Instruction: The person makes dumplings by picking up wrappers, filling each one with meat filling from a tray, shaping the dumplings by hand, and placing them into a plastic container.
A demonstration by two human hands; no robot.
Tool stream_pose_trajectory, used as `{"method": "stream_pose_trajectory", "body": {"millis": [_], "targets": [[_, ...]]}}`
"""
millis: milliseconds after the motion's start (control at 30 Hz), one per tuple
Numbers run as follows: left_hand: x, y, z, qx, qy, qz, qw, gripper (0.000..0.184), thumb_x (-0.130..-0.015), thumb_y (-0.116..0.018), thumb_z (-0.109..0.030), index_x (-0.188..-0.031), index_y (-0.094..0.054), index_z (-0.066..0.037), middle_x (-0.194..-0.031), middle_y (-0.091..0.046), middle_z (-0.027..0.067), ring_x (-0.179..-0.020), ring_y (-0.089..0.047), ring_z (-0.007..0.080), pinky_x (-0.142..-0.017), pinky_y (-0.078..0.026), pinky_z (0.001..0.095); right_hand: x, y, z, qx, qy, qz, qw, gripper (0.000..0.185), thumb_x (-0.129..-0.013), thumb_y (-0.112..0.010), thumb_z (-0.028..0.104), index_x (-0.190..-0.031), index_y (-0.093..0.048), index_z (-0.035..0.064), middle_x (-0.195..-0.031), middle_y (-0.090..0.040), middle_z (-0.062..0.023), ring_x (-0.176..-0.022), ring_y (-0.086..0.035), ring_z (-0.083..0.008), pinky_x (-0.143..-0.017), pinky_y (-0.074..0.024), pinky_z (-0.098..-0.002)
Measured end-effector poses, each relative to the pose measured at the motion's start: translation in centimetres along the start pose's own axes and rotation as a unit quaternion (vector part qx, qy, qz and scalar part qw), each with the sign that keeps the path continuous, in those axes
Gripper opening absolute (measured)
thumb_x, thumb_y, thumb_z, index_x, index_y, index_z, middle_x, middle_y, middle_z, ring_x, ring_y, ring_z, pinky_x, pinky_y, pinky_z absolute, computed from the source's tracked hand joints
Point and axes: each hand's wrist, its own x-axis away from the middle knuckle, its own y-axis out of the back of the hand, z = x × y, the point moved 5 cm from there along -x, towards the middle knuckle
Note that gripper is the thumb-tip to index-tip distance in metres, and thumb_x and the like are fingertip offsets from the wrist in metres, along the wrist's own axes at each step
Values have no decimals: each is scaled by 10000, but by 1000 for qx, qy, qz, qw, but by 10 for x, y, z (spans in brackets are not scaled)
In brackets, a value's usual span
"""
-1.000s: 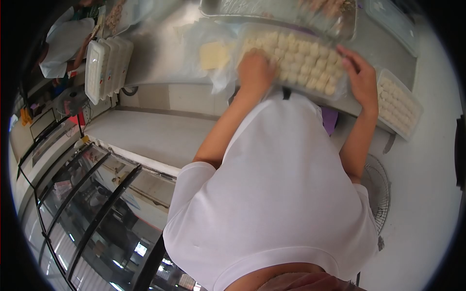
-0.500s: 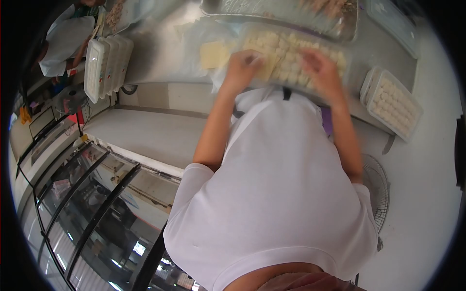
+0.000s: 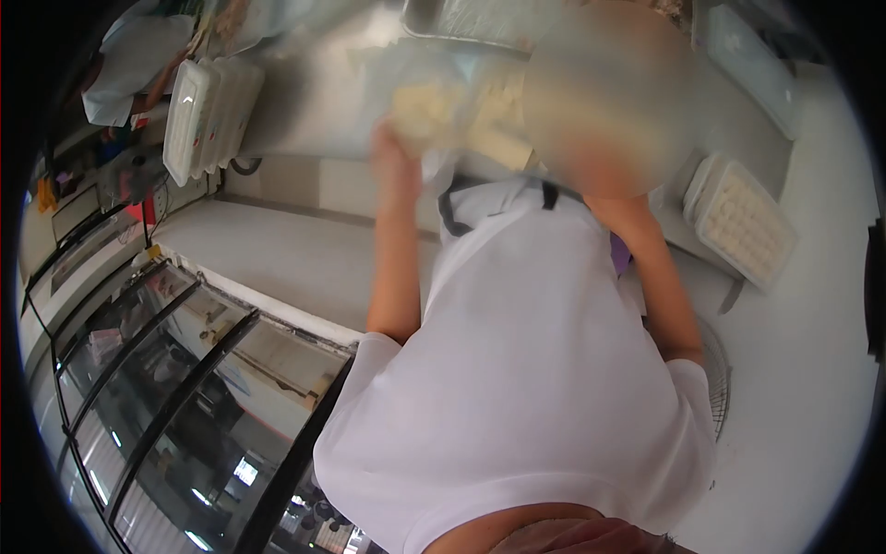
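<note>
My left hand (image 3: 397,155) is smeared by motion at the near left edge of some pale yellow sheets (image 3: 426,106); its fingers cannot be made out. More yellow pieces (image 3: 501,146) lie to the right, near my waist. A large, blurred translucent sheet or lid (image 3: 614,97) hides most of the area where rows of pale dumplings showed earlier. At its near edge, my right hand (image 3: 614,185) grips it, with fingers seen hazily through it.
Stacked trays with dumplings (image 3: 738,222) stand at the right, and upright white trays (image 3: 208,115) at the left. A metal tray (image 3: 471,20) and a translucent container (image 3: 752,69) are at the back. Another person (image 3: 129,69) is at the upper left.
The translucent sheet or lid has come into view over the dumplings, with my right hand at its near edge. My left hand has moved left from the dumpling tray.
</note>
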Motion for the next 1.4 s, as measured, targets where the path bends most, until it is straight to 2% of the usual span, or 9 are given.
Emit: {"method": "stream_pose_trajectory", "body": {"millis": [133,233,367,467,533,767,833,1100,1400], "targets": [[-2,-5,-11,118,62,39,990,341,-1021,-461,-241,-1255,-503,4,-1203,-618,95,-1153,-594,214,-984,-497,395,-20,41,-7,-15,117,-58,991,206,-924,-514,77,-1102,-617,91,-1017,-661,-130,-893,-637,-364,-726,-502,-463],[-13,10,7,69,66,-5,995,306,-991,-549,-155,-1248,-484,-2,-1171,-625,99,-1097,-619,198,-941,-528,343,-67,72,-30,85,5,-50,995,250,-875,-518,13,-1106,-603,59,-955,-669,-194,-885,-641,-400,-736,-508,-478],[2,-12,-3,12,48,30,998,246,-940,-612,-48,-1156,-501,-11,-1110,-628,97,-1019,-638,175,-880,-543,293,-131,70,-62,202,37,-109,973,273,-832,-518,-23,-1079,-620,33,-901,-666,-235,-878,-648,-415,-763,-512,-486],[4,-3,-2,-22,29,29,999,396,-897,-644,-29,-1257,-483,9,-1092,-606,93,-955,-612,160,-772,-516,280,-155,46,-63,267,28,-18,963,253,-811,-512,-21,-1007,-667,21,-931,-667,-243,-913,-649,-414,-788,-518,-491],[6,3,-6,-4,12,7,1000,314,-911,-603,-18,-1210,-513,21,-1099,-601,105,-964,-612,161,-794,-518,289,-165,24,-60,220,54,51,973,219,-815,-505,4,-923,-695,7,-940,-672,-241,-926,-653,-406,-804,-523,-488],[-9,16,6,79,51,4,996,316,-936,-507,-32,-1246,-506,25,-1178,-594,130,-1080,-601,237,-924,-509,365,-196,33,-68,32,89,56,994,324,-804,-518,5,-1047,-725,59,-980,-689,-214,-933,-660,-386,-840,-531,-460],[-13,14,9,96,53,-2,994,429,-937,-393,-68,-1335,-433,89,-1339,-528,202,-1265,-512,324,-1105,-399,453,-205,35,-82,75,78,22,994,321,-813,-518,16,-1051,-727,69,-989,-694,-197,-938,-662,-377,-839,-535,-454],[-18,-9,4,201,102,42,973,442,-961,-398,-130,-1343,-437,89,-1380,-507,216,-1288,-491,345,-1131,-367,477,-204,1,-57,189,156,-17,969,298,-829,-536,37,-1043,-736,93,-974,-707,-163,-941,-670,-344,-826,-545,-449],[-32,-46,10,148,108,39,982,446,-973,-379,-180,-1338,-450,66,-1336,-537,206,-1255,-516,343,-1100,-396,484,-197,23,-69,-137,109,71,982,234,-846,-591,38,-1046,-706,-4,-757,-655,-93,-669,-588,-180,-686,-497,-331]]}}
